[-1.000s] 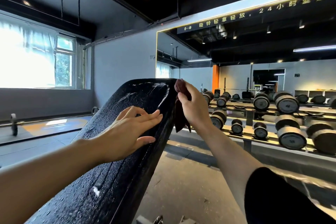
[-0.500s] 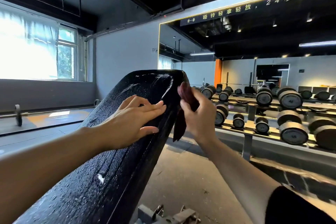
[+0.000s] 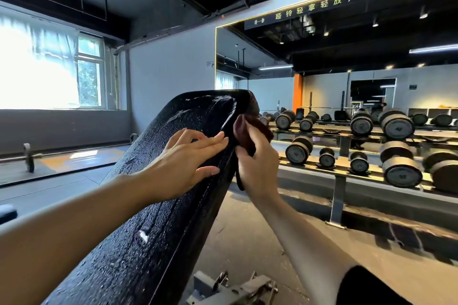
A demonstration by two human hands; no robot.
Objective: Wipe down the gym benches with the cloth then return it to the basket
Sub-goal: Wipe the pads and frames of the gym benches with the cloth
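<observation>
A black inclined bench pad (image 3: 153,218) rises from the lower left toward the centre, its surface wet with droplets and streaks. My left hand (image 3: 183,163) lies flat on the pad's upper part, fingers spread. My right hand (image 3: 257,168) grips a dark maroon cloth (image 3: 244,129) pressed against the pad's right side edge, just below the top corner. A strip of the cloth hangs down under the hand. No basket is in view.
A long dumbbell rack (image 3: 347,168) with several dumbbells runs along the mirrored wall on the right. A barbell (image 3: 28,157) lies on the floor at the left, below the window. The bench's grey metal frame bracket (image 3: 235,287) shows at the bottom.
My right hand has slid the cloth down the pad's right edge from the top corner. My left hand has stayed flat on the pad.
</observation>
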